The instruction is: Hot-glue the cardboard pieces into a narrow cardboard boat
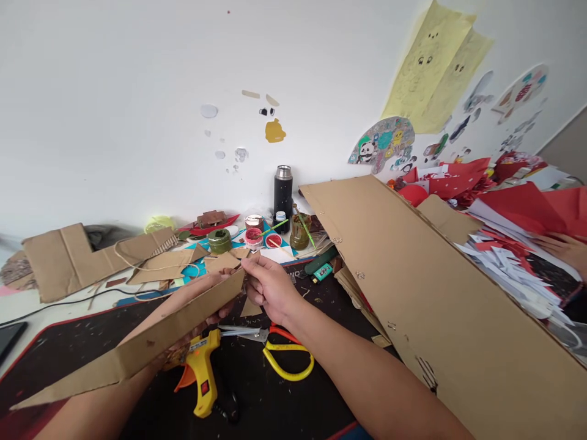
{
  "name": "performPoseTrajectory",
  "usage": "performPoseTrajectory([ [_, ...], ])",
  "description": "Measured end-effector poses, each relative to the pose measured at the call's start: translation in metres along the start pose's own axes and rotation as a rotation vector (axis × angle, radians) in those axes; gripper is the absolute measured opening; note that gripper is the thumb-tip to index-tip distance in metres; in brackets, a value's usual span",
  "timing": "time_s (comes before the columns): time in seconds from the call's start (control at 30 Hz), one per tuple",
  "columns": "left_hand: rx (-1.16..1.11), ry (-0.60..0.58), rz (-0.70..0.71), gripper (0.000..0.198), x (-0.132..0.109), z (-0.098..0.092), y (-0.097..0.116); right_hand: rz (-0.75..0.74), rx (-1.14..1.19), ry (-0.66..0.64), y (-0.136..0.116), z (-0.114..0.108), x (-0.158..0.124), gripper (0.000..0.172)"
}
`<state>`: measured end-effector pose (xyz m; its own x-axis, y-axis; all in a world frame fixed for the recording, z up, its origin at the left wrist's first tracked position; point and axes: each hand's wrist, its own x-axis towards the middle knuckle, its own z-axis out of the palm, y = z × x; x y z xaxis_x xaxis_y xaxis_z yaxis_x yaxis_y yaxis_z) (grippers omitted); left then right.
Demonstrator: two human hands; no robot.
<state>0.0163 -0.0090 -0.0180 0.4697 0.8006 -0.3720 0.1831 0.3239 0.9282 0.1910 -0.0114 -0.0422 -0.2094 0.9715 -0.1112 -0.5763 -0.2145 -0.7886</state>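
Observation:
A long, bent cardboard strip (183, 324) runs from the lower left up to the middle, held above the dark mat. My right hand (270, 284) pinches its far end between thumb and fingers. Behind the strip, my left hand (213, 284) is largely hidden; its fingers curl around the lower edge. Under the strip lies a yellow hot glue gun (206, 373) with an orange trigger and a small glowing light. Scissors with red and yellow handles (288, 363) lie beside it, below my right wrist, their blades partly covered by the glue gun's surroundings.
A large cardboard sheet (440, 293) leans across the right side. Paint pots (254, 238), a jar with brushes (300, 231) and a black thermos (283, 192) stand along the wall. Cardboard scraps (59, 260) lie left. Another person's hand (564, 250) is among papers at far right.

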Motion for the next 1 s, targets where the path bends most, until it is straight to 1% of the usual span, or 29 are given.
performPoseTrajectory([
  [0.13, -0.134, -0.051, 0.02, 0.047, 0.0, 0.002, 0.0, -0.001, 0.005, 0.009, 0.0, 0.0, 0.0, 0.041],
  [0.3, -0.208, -0.035, -0.014, 0.047, 0.001, 0.002, 0.0, -0.009, -0.005, 0.025, -0.001, 0.002, -0.001, 0.038],
  [0.43, -0.215, -0.044, -0.041, 0.047, 0.003, -0.003, 0.0, -0.037, -0.012, 0.051, -0.004, 0.001, -0.002, 0.04],
  [0.5, -0.242, -0.024, -0.026, 0.047, 0.004, -0.006, 0.0, -0.061, -0.012, 0.068, -0.005, 0.0, -0.001, 0.042],
  [0.57, -0.276, 0.022, -0.014, 0.052, 0.004, -0.009, 0.002, -0.088, -0.009, 0.092, -0.007, -0.001, 0.0, 0.045],
  [0.67, -0.33, 0.076, -0.046, 0.057, 0.006, -0.016, 0.003, -0.134, -0.006, 0.143, -0.01, -0.003, 0.003, 0.046],
  [0.73, -0.368, 0.075, -0.052, 0.059, 0.006, -0.023, 0.002, -0.166, -0.004, 0.18, -0.012, -0.004, 0.004, 0.047],
  [0.77, -0.381, 0.062, -0.042, 0.061, 0.006, -0.026, 0.001, -0.18, -0.003, 0.192, -0.012, -0.005, 0.005, 0.048],
  [0.9, -0.333, -0.079, 0.001, 0.079, 0.0, -0.034, -0.001, -0.199, -0.014, 0.189, -0.015, -0.006, 0.005, 0.051],
  [1.0, -0.182, -0.18, 0.014, 0.078, -0.01, -0.032, 0.001, -0.194, -0.033, 0.164, -0.014, -0.006, 0.005, 0.049],
])
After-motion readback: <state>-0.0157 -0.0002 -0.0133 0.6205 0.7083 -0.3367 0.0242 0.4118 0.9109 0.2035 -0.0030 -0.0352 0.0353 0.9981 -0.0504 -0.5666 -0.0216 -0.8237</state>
